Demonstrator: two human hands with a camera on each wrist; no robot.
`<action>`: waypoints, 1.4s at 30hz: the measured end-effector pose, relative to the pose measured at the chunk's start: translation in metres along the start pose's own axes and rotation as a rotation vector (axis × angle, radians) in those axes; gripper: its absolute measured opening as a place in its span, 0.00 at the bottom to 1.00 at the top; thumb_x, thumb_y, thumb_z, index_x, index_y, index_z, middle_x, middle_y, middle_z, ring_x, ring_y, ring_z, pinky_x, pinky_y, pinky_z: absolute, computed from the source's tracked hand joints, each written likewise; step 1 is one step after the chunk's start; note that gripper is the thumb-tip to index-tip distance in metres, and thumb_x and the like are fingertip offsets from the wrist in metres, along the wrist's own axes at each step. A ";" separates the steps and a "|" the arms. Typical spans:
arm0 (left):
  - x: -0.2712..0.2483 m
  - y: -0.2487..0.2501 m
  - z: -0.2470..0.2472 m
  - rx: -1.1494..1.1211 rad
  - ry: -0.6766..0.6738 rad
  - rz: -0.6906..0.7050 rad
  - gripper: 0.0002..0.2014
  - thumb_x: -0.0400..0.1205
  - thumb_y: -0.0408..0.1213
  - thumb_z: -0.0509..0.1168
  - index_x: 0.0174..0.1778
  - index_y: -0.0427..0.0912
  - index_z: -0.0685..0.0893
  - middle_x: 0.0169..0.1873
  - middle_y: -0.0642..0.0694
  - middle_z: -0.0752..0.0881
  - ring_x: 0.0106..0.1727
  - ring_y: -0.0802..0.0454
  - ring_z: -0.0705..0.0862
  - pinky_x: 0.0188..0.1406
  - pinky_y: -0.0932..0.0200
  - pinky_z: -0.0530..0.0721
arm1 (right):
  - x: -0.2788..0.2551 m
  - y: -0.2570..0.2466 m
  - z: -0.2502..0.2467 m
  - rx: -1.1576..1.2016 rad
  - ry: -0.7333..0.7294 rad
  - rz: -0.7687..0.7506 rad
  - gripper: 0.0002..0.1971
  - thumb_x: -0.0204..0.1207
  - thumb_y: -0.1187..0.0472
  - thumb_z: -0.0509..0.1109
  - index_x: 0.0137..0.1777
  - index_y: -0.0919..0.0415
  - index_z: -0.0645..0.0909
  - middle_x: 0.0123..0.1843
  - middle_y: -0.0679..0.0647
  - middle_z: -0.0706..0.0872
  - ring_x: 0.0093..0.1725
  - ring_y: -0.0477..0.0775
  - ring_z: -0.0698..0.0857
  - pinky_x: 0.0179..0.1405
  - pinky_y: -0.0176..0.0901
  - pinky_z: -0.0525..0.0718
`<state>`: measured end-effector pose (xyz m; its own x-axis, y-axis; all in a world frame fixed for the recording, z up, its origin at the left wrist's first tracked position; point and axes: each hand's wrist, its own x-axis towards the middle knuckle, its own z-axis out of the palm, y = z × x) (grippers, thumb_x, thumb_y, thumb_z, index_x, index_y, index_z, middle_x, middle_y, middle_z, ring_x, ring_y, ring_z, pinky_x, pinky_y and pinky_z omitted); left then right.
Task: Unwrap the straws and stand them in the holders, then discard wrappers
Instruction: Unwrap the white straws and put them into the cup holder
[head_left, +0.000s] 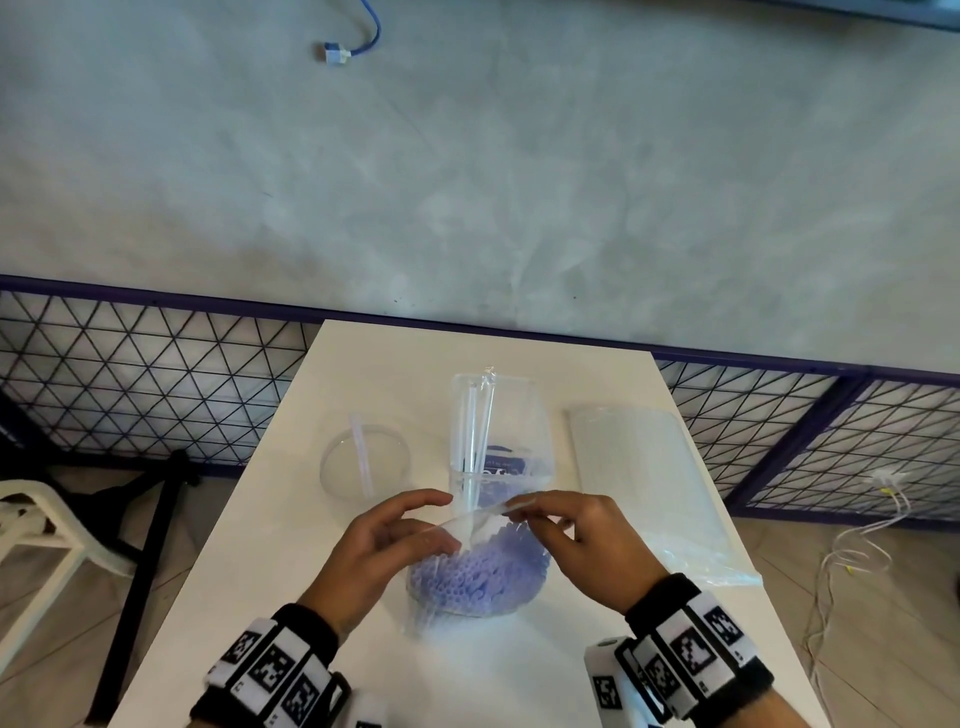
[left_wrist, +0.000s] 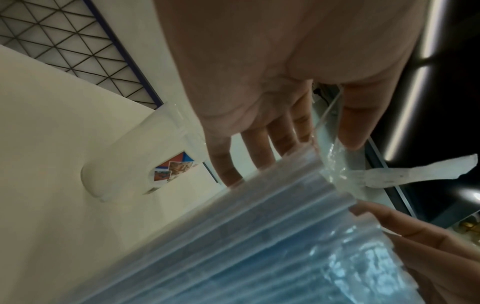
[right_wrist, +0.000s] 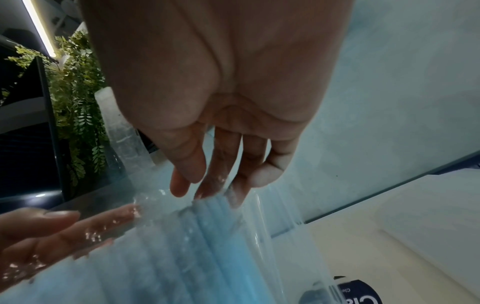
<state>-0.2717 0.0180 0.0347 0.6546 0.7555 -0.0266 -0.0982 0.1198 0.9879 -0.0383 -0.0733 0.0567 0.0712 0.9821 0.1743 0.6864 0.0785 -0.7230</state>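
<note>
A pack of blue straws (head_left: 478, 571) in clear plastic stands at the middle of the white table (head_left: 363, 364). Just above it, my left hand (head_left: 445, 520) and my right hand (head_left: 519, 512) each pinch an end of a clear straw wrapper (head_left: 483, 515) stretched between them. In the left wrist view the wrapper (left_wrist: 335, 162) lies against my thumb, with a torn white end (left_wrist: 415, 172) sticking out. A tall clear holder (head_left: 530, 415) behind the pack has a few clear straws (head_left: 475, 431) standing in it. A round clear holder (head_left: 337, 462) on the left has one straw (head_left: 362, 457).
A flat clear plastic bag (head_left: 644, 467) lies on the right side of the table. A wire mesh fence (head_left: 145, 374) runs behind the table. A white chair (head_left: 31, 525) stands at the left, and white cables (head_left: 857, 545) lie on the floor at the right.
</note>
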 end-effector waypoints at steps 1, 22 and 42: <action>-0.001 0.001 -0.001 -0.006 -0.011 -0.006 0.27 0.66 0.48 0.73 0.61 0.46 0.84 0.44 0.35 0.92 0.51 0.43 0.90 0.51 0.65 0.84 | 0.000 0.001 0.000 0.006 -0.009 0.007 0.17 0.82 0.69 0.66 0.58 0.48 0.89 0.52 0.38 0.91 0.55 0.35 0.87 0.49 0.23 0.78; -0.010 -0.013 -0.016 0.053 -0.146 -0.213 0.31 0.65 0.53 0.80 0.58 0.39 0.84 0.62 0.43 0.88 0.65 0.45 0.85 0.59 0.56 0.83 | -0.010 0.011 -0.008 0.433 -0.425 0.455 0.34 0.61 0.64 0.56 0.65 0.36 0.83 0.64 0.41 0.83 0.61 0.48 0.79 0.54 0.52 0.88; -0.020 -0.045 0.016 0.431 0.074 -0.052 0.41 0.55 0.43 0.87 0.60 0.56 0.71 0.49 0.51 0.87 0.51 0.60 0.87 0.46 0.66 0.86 | -0.028 0.026 0.041 0.213 -0.092 0.253 0.35 0.52 0.56 0.91 0.61 0.46 0.81 0.50 0.36 0.89 0.48 0.41 0.86 0.46 0.37 0.87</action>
<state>-0.2686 -0.0129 -0.0071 0.5934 0.8015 -0.0735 0.2657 -0.1089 0.9579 -0.0526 -0.0923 0.0057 0.1472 0.9857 -0.0823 0.4886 -0.1448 -0.8604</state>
